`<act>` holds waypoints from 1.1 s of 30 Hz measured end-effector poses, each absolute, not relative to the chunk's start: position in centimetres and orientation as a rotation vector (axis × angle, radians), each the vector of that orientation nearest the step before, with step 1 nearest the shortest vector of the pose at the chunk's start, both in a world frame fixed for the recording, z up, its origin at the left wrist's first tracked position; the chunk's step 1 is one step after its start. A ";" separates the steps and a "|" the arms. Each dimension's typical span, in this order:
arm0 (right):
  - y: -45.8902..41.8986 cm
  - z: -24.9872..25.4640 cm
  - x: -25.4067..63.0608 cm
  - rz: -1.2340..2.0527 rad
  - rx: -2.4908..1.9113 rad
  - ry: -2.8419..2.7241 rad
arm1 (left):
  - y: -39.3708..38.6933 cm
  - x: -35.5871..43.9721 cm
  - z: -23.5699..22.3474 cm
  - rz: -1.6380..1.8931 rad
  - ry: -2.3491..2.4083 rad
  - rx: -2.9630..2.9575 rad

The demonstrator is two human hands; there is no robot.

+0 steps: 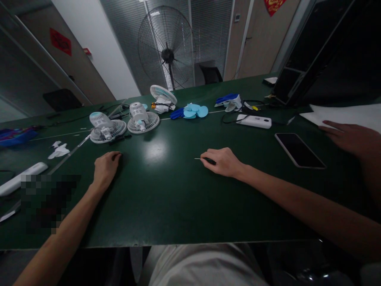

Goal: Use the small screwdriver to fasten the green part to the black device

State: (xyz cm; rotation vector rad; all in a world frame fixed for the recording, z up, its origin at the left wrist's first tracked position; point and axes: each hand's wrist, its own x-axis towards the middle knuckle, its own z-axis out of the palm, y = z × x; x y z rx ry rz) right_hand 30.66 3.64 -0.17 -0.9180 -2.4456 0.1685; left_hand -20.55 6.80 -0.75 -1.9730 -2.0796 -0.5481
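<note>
My right hand lies on the dark green table right of the middle, thumb and fingers pinched together. A thin, pale rod sticks out to the left from between its fingertips; the rest of it is hidden in the hand. My left hand rests on the table further left, its fingers curled in, and whatever may be in them cannot be made out. Beyond it lie two small white fans on their round grilles. A phone lies to the right of my right hand.
Along the far side are a third small fan, light-blue fan blades, blue-and-white gloves and a white power strip or device. Another person's hand touches white paper at right. A large standing fan is behind.
</note>
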 end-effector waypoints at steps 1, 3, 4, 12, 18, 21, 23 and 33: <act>3.7 -0.2 30.7 0.170 -0.918 -2.446 | 6.9 -20.7 -0.8 -0.561 -2.080 -1.974; 3.7 -0.2 30.7 0.178 -0.917 -2.450 | 7.1 -21.0 -0.9 -0.567 -2.078 -1.975; 3.7 -0.3 30.7 0.180 -0.917 -2.452 | 7.2 -21.1 -1.0 -0.567 -2.078 -1.978; 3.8 -0.2 30.7 0.176 -0.929 -2.457 | 7.2 -20.8 -0.7 -0.502 -2.028 -2.029; 3.9 -0.3 30.7 0.186 -0.918 -2.464 | 7.3 -21.4 -0.9 -0.274 -1.978 -2.116; 3.8 -0.3 30.7 0.199 -0.913 -2.463 | 7.3 -21.5 -0.9 -0.273 -1.982 -2.111; 3.8 -0.3 30.7 0.207 -0.916 -2.461 | 7.3 -21.4 -0.8 -0.280 -1.978 -2.109; 3.8 -0.3 30.7 0.199 -0.925 -2.463 | 7.1 -21.3 -0.2 -0.266 -1.940 -2.110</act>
